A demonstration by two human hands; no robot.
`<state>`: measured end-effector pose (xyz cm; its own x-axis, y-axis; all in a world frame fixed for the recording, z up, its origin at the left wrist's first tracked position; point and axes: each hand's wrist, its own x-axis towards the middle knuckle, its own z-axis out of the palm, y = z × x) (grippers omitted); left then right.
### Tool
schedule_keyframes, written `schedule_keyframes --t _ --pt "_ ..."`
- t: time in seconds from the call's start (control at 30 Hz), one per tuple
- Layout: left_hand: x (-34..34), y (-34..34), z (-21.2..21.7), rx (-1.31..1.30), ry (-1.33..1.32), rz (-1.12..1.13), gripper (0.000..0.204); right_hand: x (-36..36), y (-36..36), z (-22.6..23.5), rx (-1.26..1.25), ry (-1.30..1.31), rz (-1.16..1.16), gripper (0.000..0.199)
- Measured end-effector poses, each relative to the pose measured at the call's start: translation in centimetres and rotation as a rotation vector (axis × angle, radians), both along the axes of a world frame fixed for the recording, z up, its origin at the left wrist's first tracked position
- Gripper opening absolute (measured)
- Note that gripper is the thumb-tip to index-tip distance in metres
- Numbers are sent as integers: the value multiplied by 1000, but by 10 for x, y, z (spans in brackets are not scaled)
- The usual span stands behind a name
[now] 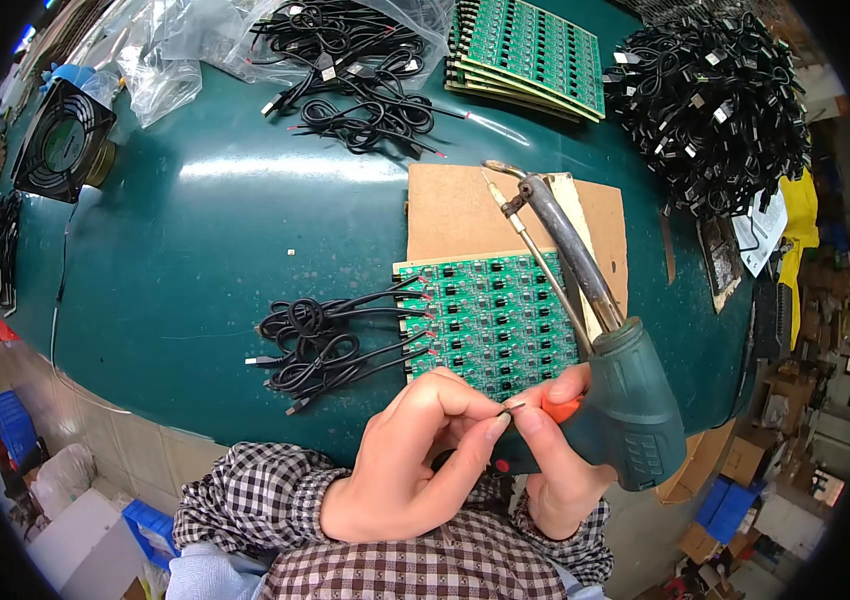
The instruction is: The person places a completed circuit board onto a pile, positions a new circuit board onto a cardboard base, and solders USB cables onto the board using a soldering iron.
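Note:
My right hand (560, 455) grips a teal soldering gun (625, 395) with an orange trigger; its long metal barrel points away over a green circuit board panel (490, 320). My left hand (410, 465) pinches a small dark bit (513, 408) at the fingertips, touching the right thumb beside the trigger. The panel lies on a brown cardboard sheet (455, 210). Several black cables (320, 340) lie coiled to its left, their red and black wire ends reaching the panel's left edge.
A stack of green circuit board panels (530, 50) lies at the back. A heap of black cables (710, 105) fills the back right; more cables (355, 70) spill from a clear plastic bag. A black fan (65, 140) stands at the left on the dark green table (215, 230).

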<state>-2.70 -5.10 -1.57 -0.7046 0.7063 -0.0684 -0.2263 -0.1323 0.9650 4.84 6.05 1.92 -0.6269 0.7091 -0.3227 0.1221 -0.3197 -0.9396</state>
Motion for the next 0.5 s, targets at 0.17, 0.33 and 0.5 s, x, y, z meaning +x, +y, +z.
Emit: schedule_keyframes --t 0.17,0.33,0.5 --pt "2 6 -1 -2 68 141 15 8 -3 -2 86 -46 3 33" --pt "-3 2 0 -44 475 134 16 15 -9 -9 263 -3 45 30" --pt "-10 -8 3 17 55 -37 11 17 0 -3 326 -8 138 27"
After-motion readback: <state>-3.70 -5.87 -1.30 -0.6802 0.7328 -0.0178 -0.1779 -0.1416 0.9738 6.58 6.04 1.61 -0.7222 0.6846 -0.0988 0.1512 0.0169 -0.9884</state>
